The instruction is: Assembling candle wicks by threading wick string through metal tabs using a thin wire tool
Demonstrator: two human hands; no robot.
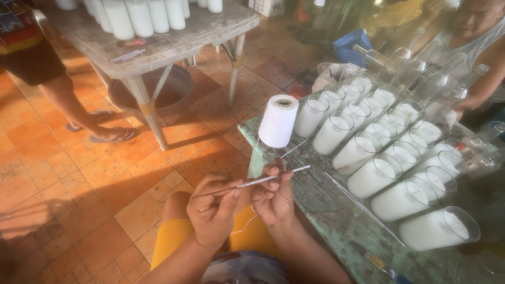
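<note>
- Thin white wax-coated wick rod (273,178) lying nearly level above the lap, raised at its right end, sitting at chest height where both hands can work it together.
- Being pinched near its middle by the right hand (273,197), thumb and forefinger closed on it, steadying it from below.
- Being gripped toward its darker bare end by the left hand (213,213), fingertips closed on the thin stem, keeping it from rolling.
- White cotton thread (243,223) looping down beneath the hands; where it is running cannot be told.
- Standing upright just beyond, on the worn green wooden tabletop (326,210), a white cone spool of string (279,121), kept within easy reach.
- Filling the right side of that tabletop in rows, clear glass tumblers of white wax (400,158), set close together.
- Lying alongside the glasses, spare thin metal rods (363,208).
- Standing further off, a grey plastic table (173,42) bearing tall white candles (139,18), with another person's sandalled feet (108,131) beside it.
</note>
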